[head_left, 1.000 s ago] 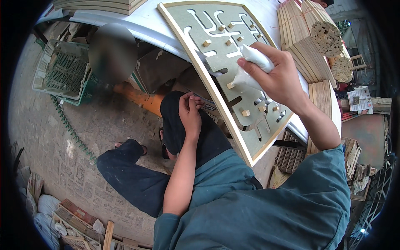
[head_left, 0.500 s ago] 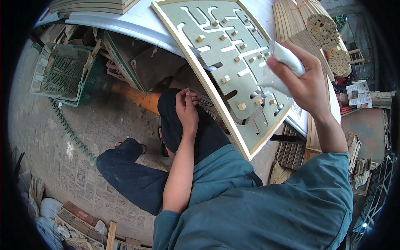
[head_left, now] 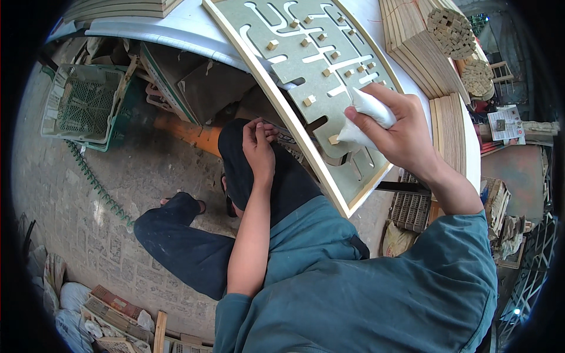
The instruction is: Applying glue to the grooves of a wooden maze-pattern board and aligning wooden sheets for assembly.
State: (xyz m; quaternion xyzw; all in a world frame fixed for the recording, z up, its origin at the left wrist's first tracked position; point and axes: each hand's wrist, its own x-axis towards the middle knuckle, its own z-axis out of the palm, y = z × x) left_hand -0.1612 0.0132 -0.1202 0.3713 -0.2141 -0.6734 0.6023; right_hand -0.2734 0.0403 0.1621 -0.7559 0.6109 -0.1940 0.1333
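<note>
Nearest to us, our left hand [head_left: 257, 154] is hanging over one dark trouser leg [head_left: 231, 153], its fingers curling toward the thumb; we cannot tell whether the tips are meeting; our right hand [head_left: 405, 125] is clamping thumb and fingers round one white plastic bag [head_left: 374, 110], which is jutting leftward from the grip, its lower end pointing at one wooden block [head_left: 333, 139]; we cannot tell whether bag and block are touching; one framed board [head_left: 278, 106] is lying beneath the bag and the right hand, jutting past the near edge of one white table [head_left: 194, 25]; on its slotted grey-green face we are counting about fourteen small blocks in view; farther off, two bundles of square sticks [head_left: 450, 34] are resting beyond the board's right side; two stacked crates [head_left: 88, 97], one pale and one green, are standing at the left.
</note>
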